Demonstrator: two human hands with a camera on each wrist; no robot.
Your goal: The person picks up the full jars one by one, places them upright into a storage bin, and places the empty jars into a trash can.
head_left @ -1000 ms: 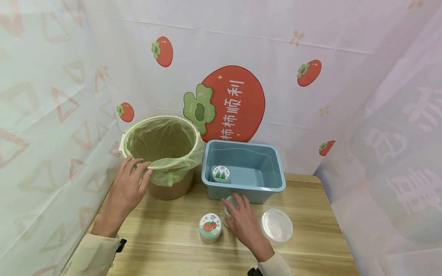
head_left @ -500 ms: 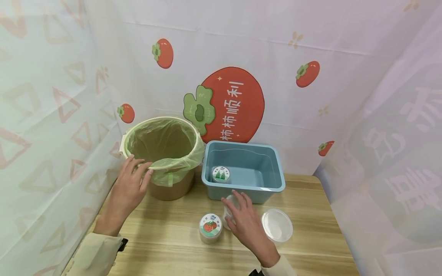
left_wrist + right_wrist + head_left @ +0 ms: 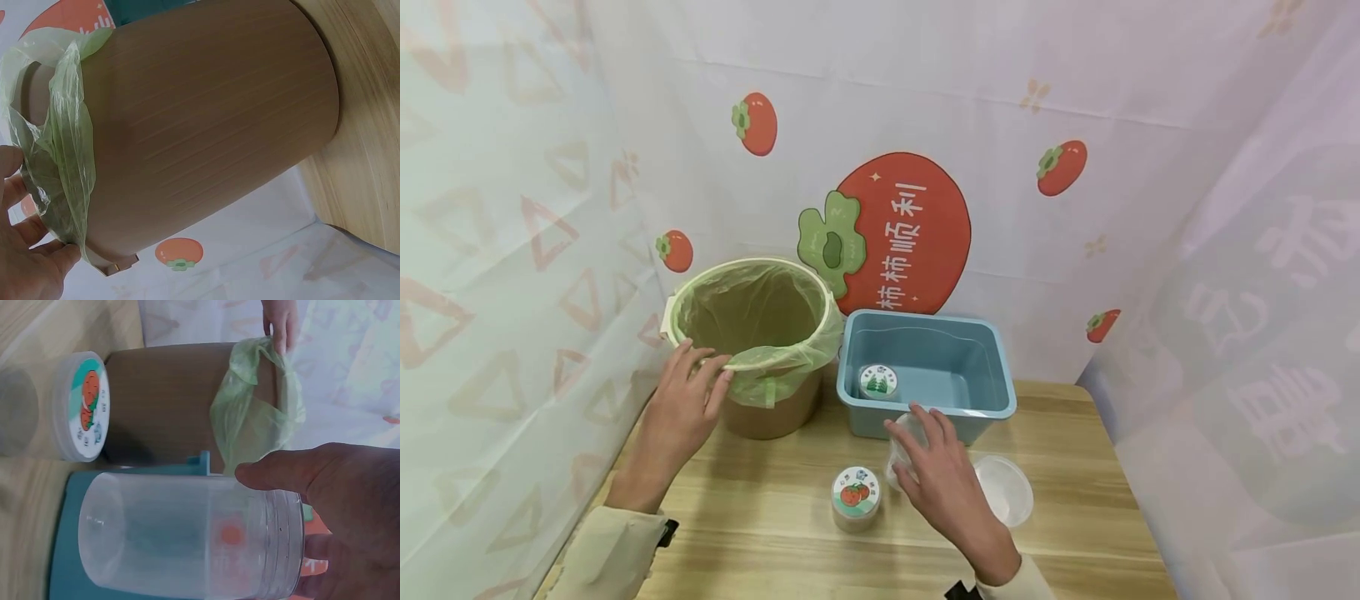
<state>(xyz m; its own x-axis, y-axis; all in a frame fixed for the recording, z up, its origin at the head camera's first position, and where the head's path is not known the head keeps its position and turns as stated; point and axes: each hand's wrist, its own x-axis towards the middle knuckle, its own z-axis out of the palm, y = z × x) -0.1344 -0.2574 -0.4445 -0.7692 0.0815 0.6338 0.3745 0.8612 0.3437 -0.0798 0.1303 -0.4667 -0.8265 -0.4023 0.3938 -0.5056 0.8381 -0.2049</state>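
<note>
My left hand [image 3: 688, 408] grips the near-left rim of a brown trash bin [image 3: 212, 125], fingers over the edge and thumb outside. A thin green bin bag [image 3: 771, 385] lines it and folds over that rim. My right hand [image 3: 943, 483] holds a clear plastic jar [image 3: 156, 537] just in front of the blue tub [image 3: 837, 383]. In the right wrist view the jar's threaded mouth faces the palm and no lid is on it. A capped jar with a tomato label [image 3: 855, 492] stands left of that hand.
Right of my right hand lies a round clear plastic piece [image 3: 1006, 493], lid-like and partly covered. Inside the tub, at its left end, sits a jar with a green tree-like label [image 3: 877, 382]. A printed cloth wall [image 3: 1015, 250] closes off the back and sides.
The clear jar and my right hand have risen slightly toward the tub's front edge. My left hand stays on the bin's rim. The head view has tipped a little.
</note>
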